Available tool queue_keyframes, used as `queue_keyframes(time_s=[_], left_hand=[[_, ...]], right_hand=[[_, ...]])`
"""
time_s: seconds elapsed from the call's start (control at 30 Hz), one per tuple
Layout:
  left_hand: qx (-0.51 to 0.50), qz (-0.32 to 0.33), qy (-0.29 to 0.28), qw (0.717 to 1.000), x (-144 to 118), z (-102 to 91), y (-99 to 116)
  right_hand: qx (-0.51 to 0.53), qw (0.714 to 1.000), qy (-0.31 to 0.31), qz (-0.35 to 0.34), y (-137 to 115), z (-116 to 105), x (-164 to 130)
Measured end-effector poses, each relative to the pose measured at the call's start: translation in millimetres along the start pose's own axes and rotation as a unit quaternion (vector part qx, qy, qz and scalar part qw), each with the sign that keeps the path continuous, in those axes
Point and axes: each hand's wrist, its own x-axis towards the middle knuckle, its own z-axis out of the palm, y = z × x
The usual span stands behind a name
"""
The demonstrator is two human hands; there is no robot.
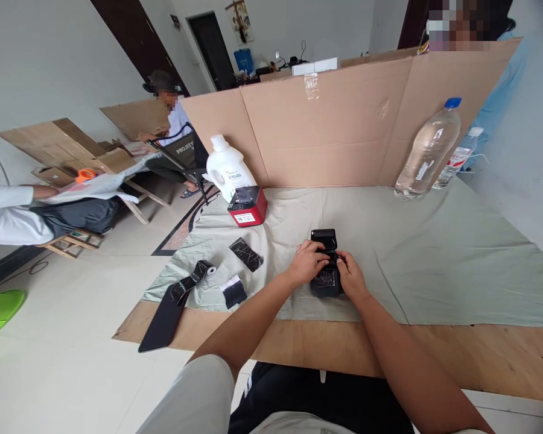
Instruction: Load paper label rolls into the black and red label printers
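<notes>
while both the left hand (306,263) and right hand (350,276) are clamping the small black printer (326,265) on the cloth (434,259) near the table edge, its open lid is risking snapping under pressing thumbs.

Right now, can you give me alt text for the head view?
Both hands, left hand and right hand, grip a small black box with its lid up on a grey cloth. A red box, white jug and black paper roll lie left; a water bottle stands right.

Left of the fingers: red box (247,208), white jug (228,170), black strip (174,304). Beyond, right: clear bottle (428,150) against cardboard screen (335,120).
</notes>
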Motion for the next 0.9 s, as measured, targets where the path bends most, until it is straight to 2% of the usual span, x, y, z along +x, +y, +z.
queue_keyframes(time_s=[0.1, 0.2, 0.27, 0.37, 0.43, 0.53, 0.6, 0.67, 0.73, 0.83, 0.9], left_hand=[[-0.072, -0.114, 0.104, 0.985, -9, 12.6, -4], [-0.194, -0.217, 0.121, 0.949, -15, 25.9, -9], [-0.257, -0.221, 0.108, 0.935, -16, 33.0, -12], [-0.347, -0.215, 0.131, 0.904, -14, 40.1, -17], [-0.428, -0.219, 0.156, 0.863, -9, 42.4, -19], [-0.560, -0.189, 0.186, 0.785, 0, 42.0, -20], [-0.605, -0.154, 0.193, 0.757, 2, 40.1, -20], [-0.593, -0.121, 0.202, 0.770, -1, 38.2, -19], [-0.545, -0.091, 0.211, 0.806, -8, 37.2, -17], [-0.482, -0.062, 0.204, 0.850, -19, 39.1, -15], [-0.465, -0.056, 0.205, 0.860, -23, 42.9, -16]], right_hand=[[-0.020, 1.000, 0.007, 0.002, -4, 0, -2], [-0.052, 0.998, 0.027, -0.018, -9, 0, -6], [-0.072, 0.996, 0.037, -0.019, -13, -1, -8], [-0.089, 0.995, 0.033, 0.015, -16, -3, -9], [-0.088, 0.995, 0.021, 0.035, -16, -4, -9], [-0.054, 0.998, 0.021, 0.032, -13, -4, -7], [-0.022, 0.999, 0.048, 0.008, -11, -4, -5], [0.003, 0.997, 0.078, -0.017, -11, -5, -5], [0.014, 0.995, 0.089, -0.033, -13, -6, -5], [0.013, 0.997, 0.065, -0.039, -15, -6, -7], [-0.001, 0.999, 0.039, -0.039, -15, -4, -8]])
